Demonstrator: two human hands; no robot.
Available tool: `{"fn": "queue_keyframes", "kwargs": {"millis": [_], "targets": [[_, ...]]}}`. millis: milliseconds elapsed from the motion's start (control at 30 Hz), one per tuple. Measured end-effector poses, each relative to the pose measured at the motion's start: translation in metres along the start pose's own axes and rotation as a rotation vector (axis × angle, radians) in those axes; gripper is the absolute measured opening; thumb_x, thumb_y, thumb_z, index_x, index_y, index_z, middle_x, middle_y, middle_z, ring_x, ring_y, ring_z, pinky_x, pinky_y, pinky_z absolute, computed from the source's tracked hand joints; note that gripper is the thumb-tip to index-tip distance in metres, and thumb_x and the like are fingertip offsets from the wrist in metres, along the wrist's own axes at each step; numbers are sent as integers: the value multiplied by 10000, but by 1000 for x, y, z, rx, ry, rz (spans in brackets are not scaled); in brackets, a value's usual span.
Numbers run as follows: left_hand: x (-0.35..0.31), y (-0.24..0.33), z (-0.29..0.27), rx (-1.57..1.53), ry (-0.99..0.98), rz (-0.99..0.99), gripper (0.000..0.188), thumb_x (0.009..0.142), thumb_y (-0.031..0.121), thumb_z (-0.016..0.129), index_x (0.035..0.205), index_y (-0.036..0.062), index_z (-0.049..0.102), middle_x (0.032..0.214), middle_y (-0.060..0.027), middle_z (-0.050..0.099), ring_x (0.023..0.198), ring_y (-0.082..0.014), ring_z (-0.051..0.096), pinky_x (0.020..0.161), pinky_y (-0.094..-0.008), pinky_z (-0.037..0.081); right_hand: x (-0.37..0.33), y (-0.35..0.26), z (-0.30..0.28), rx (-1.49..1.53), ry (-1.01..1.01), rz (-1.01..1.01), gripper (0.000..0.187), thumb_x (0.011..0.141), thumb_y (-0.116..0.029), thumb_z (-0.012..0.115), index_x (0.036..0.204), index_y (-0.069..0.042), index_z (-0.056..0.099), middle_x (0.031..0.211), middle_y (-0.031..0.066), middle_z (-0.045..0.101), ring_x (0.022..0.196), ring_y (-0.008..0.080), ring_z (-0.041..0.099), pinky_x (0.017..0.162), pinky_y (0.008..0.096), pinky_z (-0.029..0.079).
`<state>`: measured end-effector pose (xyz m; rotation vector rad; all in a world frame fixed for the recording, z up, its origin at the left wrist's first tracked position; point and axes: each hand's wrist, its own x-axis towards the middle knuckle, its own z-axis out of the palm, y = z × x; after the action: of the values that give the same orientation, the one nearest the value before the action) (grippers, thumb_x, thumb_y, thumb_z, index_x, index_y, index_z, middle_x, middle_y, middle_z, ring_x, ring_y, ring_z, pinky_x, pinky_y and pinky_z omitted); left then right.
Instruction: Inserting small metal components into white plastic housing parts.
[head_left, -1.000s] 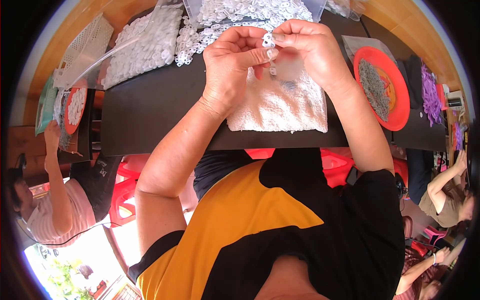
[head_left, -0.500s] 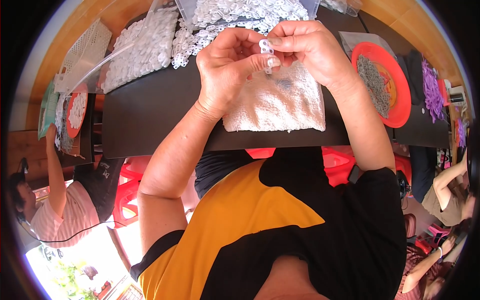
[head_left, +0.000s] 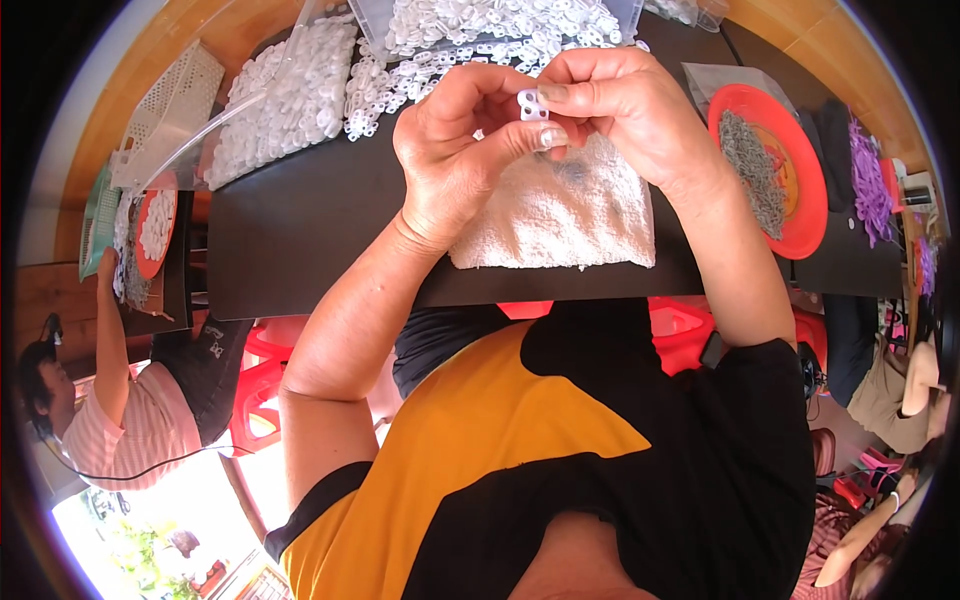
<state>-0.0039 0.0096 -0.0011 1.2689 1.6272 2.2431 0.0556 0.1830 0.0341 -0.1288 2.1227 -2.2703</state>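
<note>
My left hand [head_left: 455, 150] and my right hand [head_left: 625, 110] meet above a white towel [head_left: 560, 215] on the black table [head_left: 300, 230]. Both pinch one small white plastic piece [head_left: 532, 104] with two holes, held between thumbs and forefingers. Beyond my hands lies a heap of similar white plastic pieces [head_left: 470, 35].
A red plate [head_left: 800, 200] with small grey metal parts stands to the right, purple items [head_left: 870, 185] past it. A clear bag of white pieces [head_left: 275, 95] and a white basket [head_left: 165, 110] lie at the left. Another person [head_left: 110, 400] sits at a side table on the left; red stools below.
Both hands have shifted slightly left and nearer with the white piece, which has turned so its two holes face up.
</note>
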Motion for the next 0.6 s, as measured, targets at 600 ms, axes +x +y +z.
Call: {"fn": "queue_keyframes", "kwargs": {"millis": [600], "targets": [[-4,10,1,54,-45,99,205,782,0,756,909,-6,595,787,-87,688,712,-126,687,612,-204,528,-2,-3,2,123,-107,72,190,862,-154,647,873,36,636,697,55,615,556,124,579,552,230,492]]}}
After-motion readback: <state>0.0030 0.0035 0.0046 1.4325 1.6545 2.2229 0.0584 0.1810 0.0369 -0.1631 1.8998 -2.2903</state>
